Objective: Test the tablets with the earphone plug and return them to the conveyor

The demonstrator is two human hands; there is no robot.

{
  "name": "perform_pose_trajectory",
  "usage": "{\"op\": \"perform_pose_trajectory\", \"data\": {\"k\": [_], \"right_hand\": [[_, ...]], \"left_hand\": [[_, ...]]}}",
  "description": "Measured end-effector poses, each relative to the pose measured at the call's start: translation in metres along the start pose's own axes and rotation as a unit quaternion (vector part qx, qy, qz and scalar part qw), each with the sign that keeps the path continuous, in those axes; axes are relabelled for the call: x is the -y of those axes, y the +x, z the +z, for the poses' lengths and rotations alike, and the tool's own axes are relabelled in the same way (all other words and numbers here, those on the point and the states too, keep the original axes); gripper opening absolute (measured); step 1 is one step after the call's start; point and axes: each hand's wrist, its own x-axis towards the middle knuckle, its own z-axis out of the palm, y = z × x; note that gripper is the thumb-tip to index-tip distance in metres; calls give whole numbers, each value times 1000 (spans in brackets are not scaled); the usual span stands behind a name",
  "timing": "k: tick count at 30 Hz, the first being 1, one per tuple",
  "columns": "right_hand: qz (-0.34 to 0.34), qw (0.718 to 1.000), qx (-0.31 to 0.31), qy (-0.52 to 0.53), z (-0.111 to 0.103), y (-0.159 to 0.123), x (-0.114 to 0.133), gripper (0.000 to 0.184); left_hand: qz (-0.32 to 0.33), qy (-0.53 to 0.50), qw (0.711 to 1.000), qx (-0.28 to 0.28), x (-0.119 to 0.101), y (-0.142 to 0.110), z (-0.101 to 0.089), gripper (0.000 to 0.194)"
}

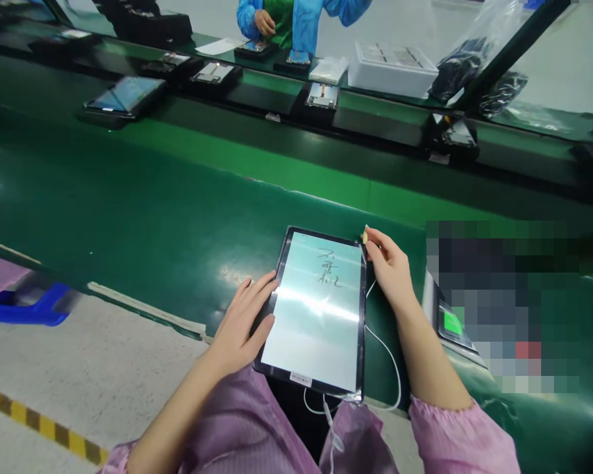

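Observation:
A tablet [316, 316] lies before me at the bench's near edge, its lit white screen marked with dark handwritten strokes near the top. My left hand [250, 316] rests along its left edge, fingers stretched out and touching the frame. At the upper right corner, my right hand [388, 263] has thumb and fingers pinched around a small yellowish piece [365, 237], whose kind I cannot make out. A thin white cable [393, 359] loops past the tablet's right side. More white cable with a small inline part [337, 443] hangs below it.
Beyond the green bench [153, 217], a dark conveyor line carries another tablet [126, 95] and several devices in black trays [321, 99]. A co-worker [286, 20] in blue stands across it, near a white foam box [393, 69]. A device with a green display [452, 322] sits at right.

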Motion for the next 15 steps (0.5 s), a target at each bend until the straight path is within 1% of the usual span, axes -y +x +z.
{"op": "perform_pose_trajectory", "data": {"k": [3,7,11,15], "right_hand": [[-3,999,34,6,-2,3,-2,46],[2,998,66,2,-6,7,-2,48],[-14,997,76,-3,-9,9,-2,49],[-25,997,67,-7,-7,7,-3,52]], "left_hand": [[-5,5,1000,8,-2,0,-1,50],[-16,8,1000,14,-4,1,-3,48],[-21,-6,1000,7,-3,3,-3,46],[-51,-25,998,8,-6,4,-4,49]]}}
